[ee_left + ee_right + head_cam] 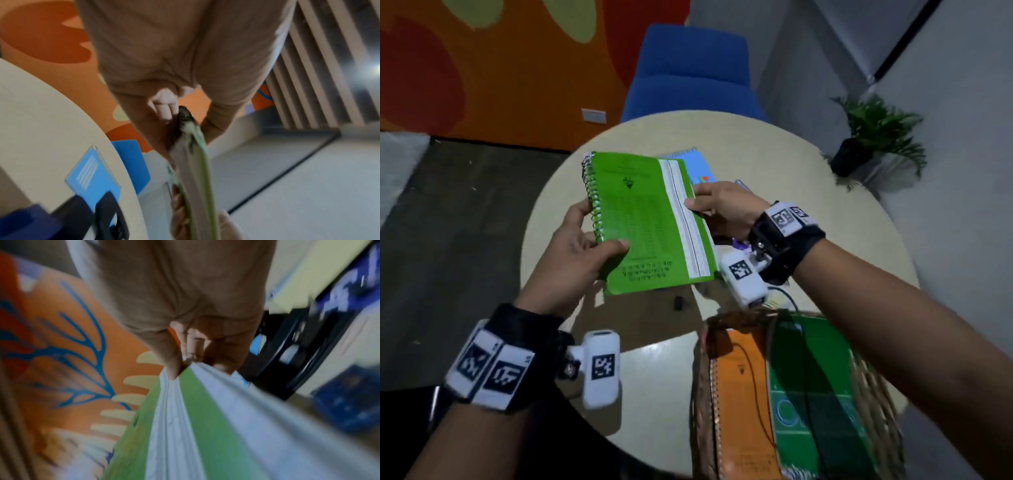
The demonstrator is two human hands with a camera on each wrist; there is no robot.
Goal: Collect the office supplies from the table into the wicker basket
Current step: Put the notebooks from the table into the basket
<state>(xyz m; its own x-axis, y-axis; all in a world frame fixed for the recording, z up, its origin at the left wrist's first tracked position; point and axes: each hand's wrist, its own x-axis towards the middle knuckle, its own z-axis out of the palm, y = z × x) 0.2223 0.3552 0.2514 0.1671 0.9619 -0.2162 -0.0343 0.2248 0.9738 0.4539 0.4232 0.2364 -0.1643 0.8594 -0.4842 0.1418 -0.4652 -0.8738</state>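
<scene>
above the table (774, 150), both hands' fingers pinch the green notebook (643, 219); blue notebook (693, 164) behind.

Four spiral notebooks: green notebook (647, 222) aloft at centre, blue notebook (697, 168) on the worktop (774, 154) at twelve o'clock, orange notebook (743, 394) and dark green notebook (815, 387) inside one wicker basket (873, 394) at five o'clock. One small black clip (679, 303).

Both hands hold a green spiral notebook (643, 222) above the round table (774, 154): left hand (578, 253) at the coil edge, right hand (722, 205) pinching the opposite edge. A blue notebook (697, 164) lies on the table behind. Wicker basket (873, 387) at near right holds an orange notebook (743, 394) and a green one (811, 394).
</scene>
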